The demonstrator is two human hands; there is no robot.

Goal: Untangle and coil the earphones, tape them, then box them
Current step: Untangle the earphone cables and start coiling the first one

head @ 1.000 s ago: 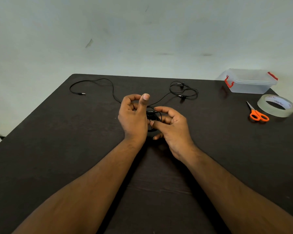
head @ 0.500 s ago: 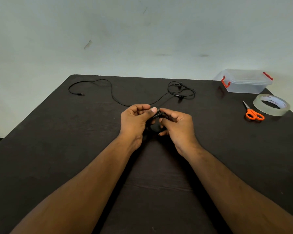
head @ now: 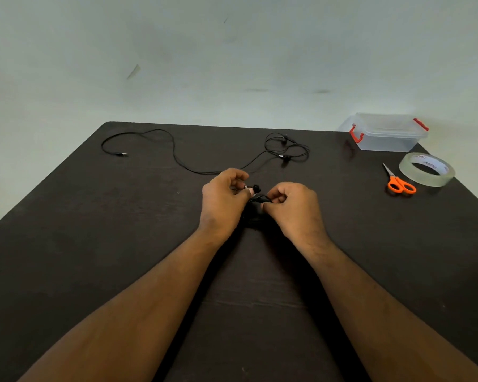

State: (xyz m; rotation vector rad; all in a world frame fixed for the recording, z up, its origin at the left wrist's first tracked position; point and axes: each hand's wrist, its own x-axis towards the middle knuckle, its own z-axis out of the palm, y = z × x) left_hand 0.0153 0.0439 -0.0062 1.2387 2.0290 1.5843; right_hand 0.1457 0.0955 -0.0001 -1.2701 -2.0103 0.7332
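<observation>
Thin black earphone cable point(head: 255, 201) — limp, light, springy — bunched just nearer you than the loose earbud tangle point(head: 286, 150). Your left hand point(head: 222, 201) and right hand point(head: 295, 209) pinch it; hold the coil's crossing strands, not the earbuds.

Dark brown matte desk point(head: 100, 244) filling the lower view, rounded far-left corner, pale grey-green wall point(head: 232, 51) rose behind it, scuffed with small dark marks and a peeling fleck, soft even light, sliver of floor was at far left edge
</observation>
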